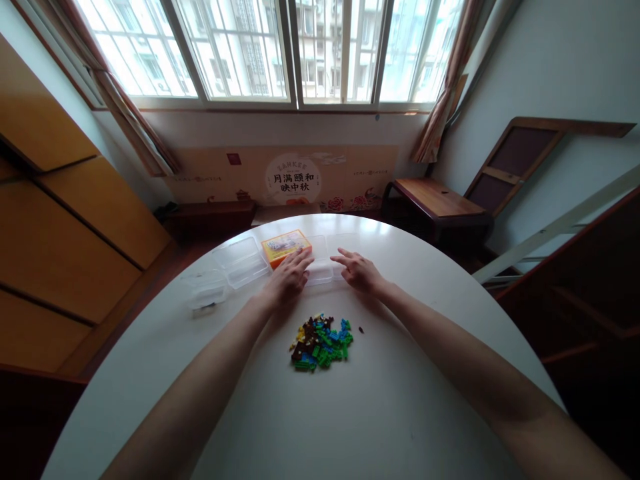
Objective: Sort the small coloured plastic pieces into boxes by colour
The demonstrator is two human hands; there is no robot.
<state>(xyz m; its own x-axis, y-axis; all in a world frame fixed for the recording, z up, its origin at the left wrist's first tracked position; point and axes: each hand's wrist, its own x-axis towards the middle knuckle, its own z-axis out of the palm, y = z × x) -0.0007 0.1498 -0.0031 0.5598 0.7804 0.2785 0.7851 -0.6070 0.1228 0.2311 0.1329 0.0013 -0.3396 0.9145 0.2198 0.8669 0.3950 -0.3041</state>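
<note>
My left hand (293, 273) lies with its fingers stretched forward at the front right corner of an orange and yellow box (285, 245). Between my hands sits a clear plastic container (321, 272), its edges faint against the white table. On its other side is my right hand (359, 272), index finger extended toward the container and the other fingers partly bent; whether it touches the plastic is hard to tell. Neither hand shows anything held. Nearer to me, between my forearms, lies a pile of small building bricks (323, 343) in green, blue, brown and yellow.
One small brown piece (361, 329) lies apart, right of the pile. Another open clear container (243, 263) stands left of the box, with a smaller clear one (207, 295) farther left. The round white table (400, 413) has its far edge toward the window.
</note>
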